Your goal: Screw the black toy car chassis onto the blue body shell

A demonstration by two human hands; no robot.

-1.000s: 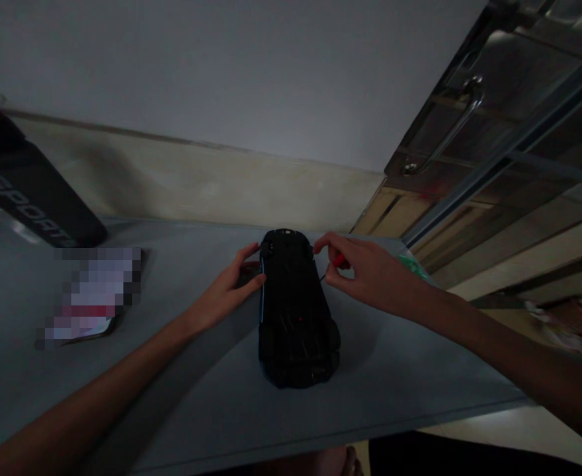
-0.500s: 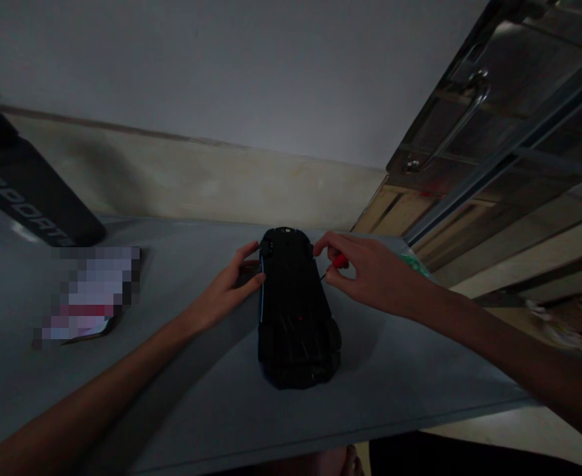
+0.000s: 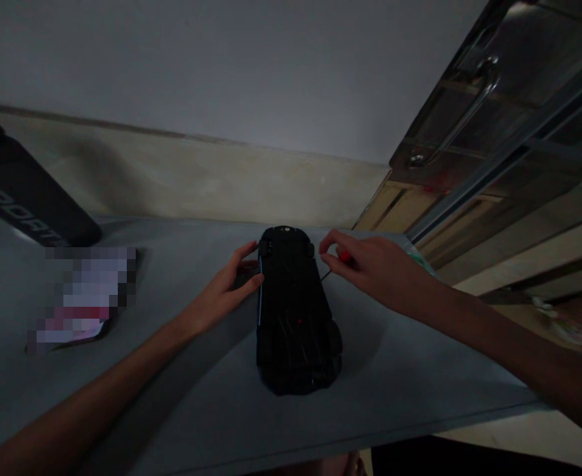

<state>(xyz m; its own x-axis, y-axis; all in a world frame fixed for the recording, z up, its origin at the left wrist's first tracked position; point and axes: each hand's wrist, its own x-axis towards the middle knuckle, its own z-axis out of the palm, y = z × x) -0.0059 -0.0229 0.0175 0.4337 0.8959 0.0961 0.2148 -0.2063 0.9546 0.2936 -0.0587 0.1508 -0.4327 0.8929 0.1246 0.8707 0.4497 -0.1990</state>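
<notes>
A black toy car (image 3: 295, 297) lies upside down on the grey table, its underside and wheels facing up. Its blue body shows only as a thin edge on the left. My left hand (image 3: 229, 284) holds the car by its left side, thumb and fingers pressed against that edge; some fingertips are hidden. In my right hand (image 3: 363, 261), pinched between bent fingers, is a small screwdriver (image 3: 345, 256) with a red handle. Its thin dark shaft slants down-left to the car's right edge; whether the tip touches it I cannot tell.
A dark bottle (image 3: 28, 192) lettered SPORT leans in at the left. Beside it lies a pixelated flat object (image 3: 90, 291). The grey table (image 3: 182, 410) meets a wall behind. Green plastic (image 3: 421, 262) shows past my right wrist, near a door with a metal handle (image 3: 462, 119).
My right hand has drawn slightly right, away from the car, with the screwdriver, and its fingers have come closer together. The left hand keeps its place on the car. The view has shifted a little.
</notes>
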